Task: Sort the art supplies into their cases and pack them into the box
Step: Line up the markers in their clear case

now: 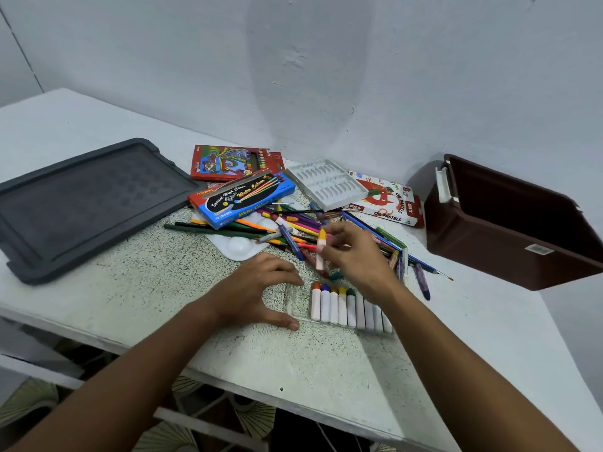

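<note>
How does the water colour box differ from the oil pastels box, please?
The water colour box is mostly blue and black with a red end; the oil pastels box is white with a red figure. The water colour box rests partly on the pencils and the palette; the oil pastels box lies right of them, a white tray overlapping it. Both are printed cartons lying flat.

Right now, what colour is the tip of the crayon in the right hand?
Yellow: the crayon has a pale wrapper, seen in the head view.
</note>
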### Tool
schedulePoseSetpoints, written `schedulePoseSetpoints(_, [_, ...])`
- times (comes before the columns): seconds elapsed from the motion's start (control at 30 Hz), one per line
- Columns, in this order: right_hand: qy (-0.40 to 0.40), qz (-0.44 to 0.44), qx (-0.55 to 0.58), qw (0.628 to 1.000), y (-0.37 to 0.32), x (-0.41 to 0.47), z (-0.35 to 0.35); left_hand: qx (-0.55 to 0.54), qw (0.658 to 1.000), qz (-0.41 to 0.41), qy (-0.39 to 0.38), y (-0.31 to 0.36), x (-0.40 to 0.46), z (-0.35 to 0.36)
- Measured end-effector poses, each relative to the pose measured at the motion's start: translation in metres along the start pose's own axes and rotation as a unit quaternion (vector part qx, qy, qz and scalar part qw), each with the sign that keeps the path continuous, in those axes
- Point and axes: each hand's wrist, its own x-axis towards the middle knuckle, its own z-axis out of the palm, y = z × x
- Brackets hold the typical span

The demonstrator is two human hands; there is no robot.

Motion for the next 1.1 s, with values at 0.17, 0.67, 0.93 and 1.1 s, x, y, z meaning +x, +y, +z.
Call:
schedulePoseSetpoints(0.17, [-0.009,-0.015,-0.01,1.0,0.018,-0.02,0.009,0.018,1.0,0.0,-0.006,0.0,0.0,0.0])
schedulePoseSetpoints(0.67, [-0.046,-0.061,-0.245,0.966,0.028,-0.029,0.016,0.021,1.0,-0.011,-0.011,0.001,-0.001,0.001])
schedulePoseSetpoints(0.93, [-0.022,-0.071,-0.245,0.967,0.032,-0.032,0.018,0.024,0.999,-0.022,-0.019,0.001,-0.001,0.002])
schedulePoseSetpoints(1.1, [-0.032,-0.079,-0.261,0.962,0.034,-0.03,0.019,0.026,0.999,-0.023,-0.019,0.001,-0.001,0.001])
